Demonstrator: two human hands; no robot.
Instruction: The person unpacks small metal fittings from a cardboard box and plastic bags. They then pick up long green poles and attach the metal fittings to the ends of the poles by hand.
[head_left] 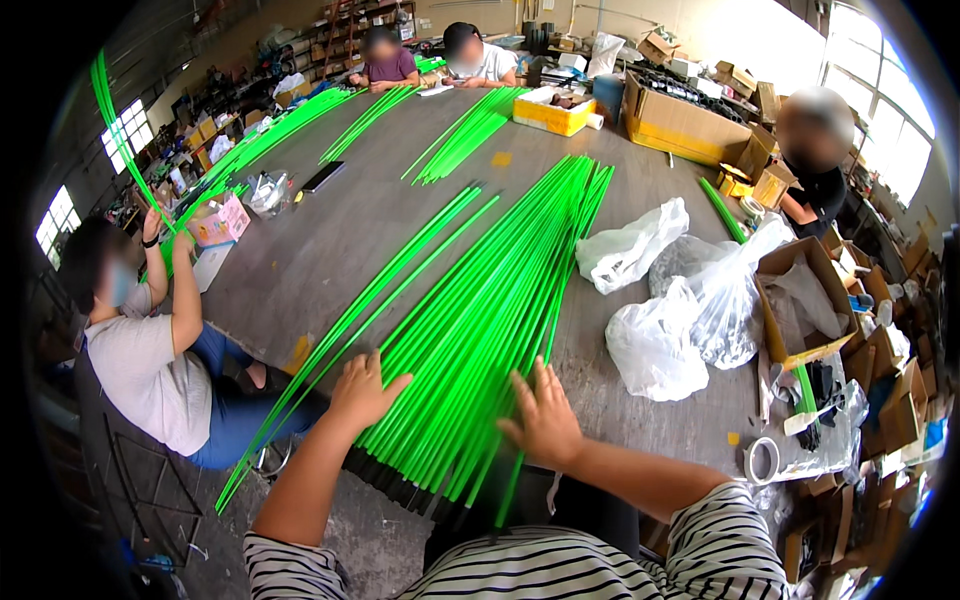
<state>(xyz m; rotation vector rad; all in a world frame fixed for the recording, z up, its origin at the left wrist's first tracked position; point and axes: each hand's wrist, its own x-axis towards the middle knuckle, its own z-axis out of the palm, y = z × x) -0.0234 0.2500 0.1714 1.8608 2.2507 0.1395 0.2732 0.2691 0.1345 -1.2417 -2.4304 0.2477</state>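
Observation:
A wide fan of thin bright green rods (480, 320) lies on the grey table in front of me, its near ends, dark-tipped, reaching past the table edge. My left hand (362, 395) rests at the left border of the fan, thumb stretched toward the rods and nothing gripped. On the other border is my right hand (545, 418), slightly blurred, its fingers spread beside the outermost rods. Whether its fingertips touch them I cannot tell. To the left of the fan, a few separate green rods (375, 290) lie at a slant and overhang the table edge.
White plastic bags (655, 340) lie right of the rods, beside an open cardboard box (808, 300) and a tape roll (761, 461). A seated person (150, 360) at left holds green rods. More rod bundles (470, 135), a yellow box (550, 113) and a phone (323, 177) lie farther off.

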